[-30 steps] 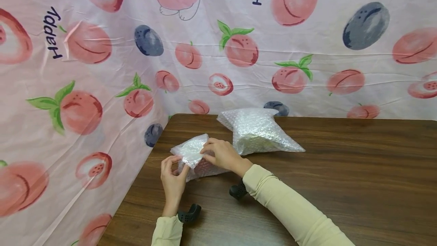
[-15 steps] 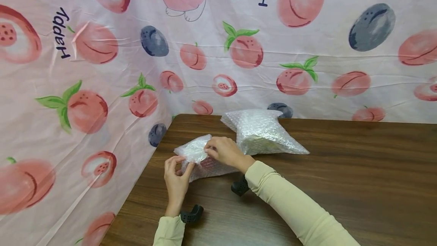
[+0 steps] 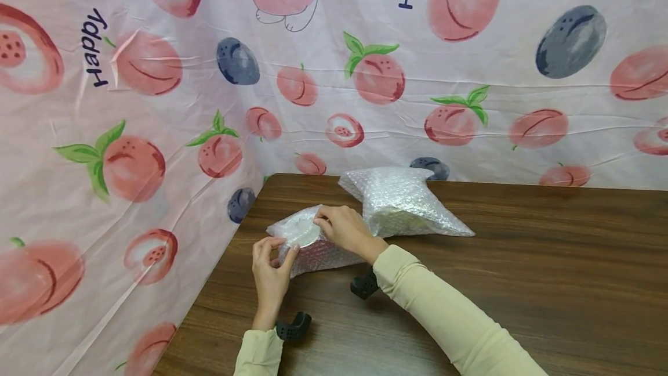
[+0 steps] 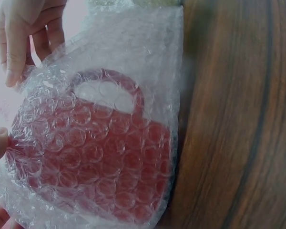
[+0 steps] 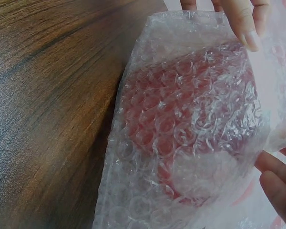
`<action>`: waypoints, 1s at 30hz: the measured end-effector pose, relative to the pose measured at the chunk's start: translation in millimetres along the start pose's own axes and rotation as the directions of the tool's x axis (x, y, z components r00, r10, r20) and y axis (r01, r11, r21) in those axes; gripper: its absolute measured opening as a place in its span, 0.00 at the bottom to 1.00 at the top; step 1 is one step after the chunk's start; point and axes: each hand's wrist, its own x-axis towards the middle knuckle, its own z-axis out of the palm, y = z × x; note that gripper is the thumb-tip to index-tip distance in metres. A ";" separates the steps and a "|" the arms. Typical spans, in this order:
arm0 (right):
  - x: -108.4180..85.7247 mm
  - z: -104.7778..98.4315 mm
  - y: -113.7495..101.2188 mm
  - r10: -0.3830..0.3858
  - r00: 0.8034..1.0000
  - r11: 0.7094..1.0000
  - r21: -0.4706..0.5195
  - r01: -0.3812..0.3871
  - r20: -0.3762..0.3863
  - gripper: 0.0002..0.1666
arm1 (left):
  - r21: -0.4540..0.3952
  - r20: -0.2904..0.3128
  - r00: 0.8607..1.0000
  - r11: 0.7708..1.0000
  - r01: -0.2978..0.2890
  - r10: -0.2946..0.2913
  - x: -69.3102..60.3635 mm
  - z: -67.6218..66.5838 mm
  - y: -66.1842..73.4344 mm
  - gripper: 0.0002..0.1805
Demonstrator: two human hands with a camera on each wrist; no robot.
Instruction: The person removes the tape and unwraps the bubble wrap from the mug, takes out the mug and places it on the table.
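A bubble wrap bag point(image 3: 329, 257) lies at the left of the table with a red mug point(image 4: 109, 157) inside it. The mug's looped handle shows through the film in the left wrist view. My left hand point(image 3: 271, 274) holds the bag's left end between its spread thumb and fingers. Across the top, my right hand point(image 3: 344, 228) pinches the film between thumb and fingertips. The left thumb point(image 5: 250, 40) presses on the film over the mug's end in the right wrist view. Some fingertips of both hands are hidden behind the bag.
A larger stuffed bubble wrap bag point(image 3: 404, 205) stands just behind and right of my right hand, with something yellowish inside. Brown wooden table point(image 3: 548, 260) extends to the right. A peach-print cloth point(image 3: 308, 97) hangs at the back and left.
My right hand has drawn the bag's pale top film back from the front, so more of the red mug shows. The left hand keeps its hold. The head view has shifted slightly.
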 end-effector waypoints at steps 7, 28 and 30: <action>3.3 -3.7 -5.2 0.075 0.997 0.997 -0.038 -0.074 0.030 0.09 | 0.077 0.055 0.997 0.995 -0.059 0.055 0.6 -0.8 1.3 0.11; 12.3 -4.6 6.1 0.112 0.993 0.983 0.140 -0.115 0.034 0.08 | 0.072 0.090 0.992 0.993 -0.090 0.083 2.9 -1.9 3.0 0.08; 12.8 -4.6 6.1 0.109 0.994 0.982 0.152 -0.110 0.016 0.07 | 0.072 0.081 0.993 0.993 -0.092 0.086 3.1 -1.7 2.2 0.08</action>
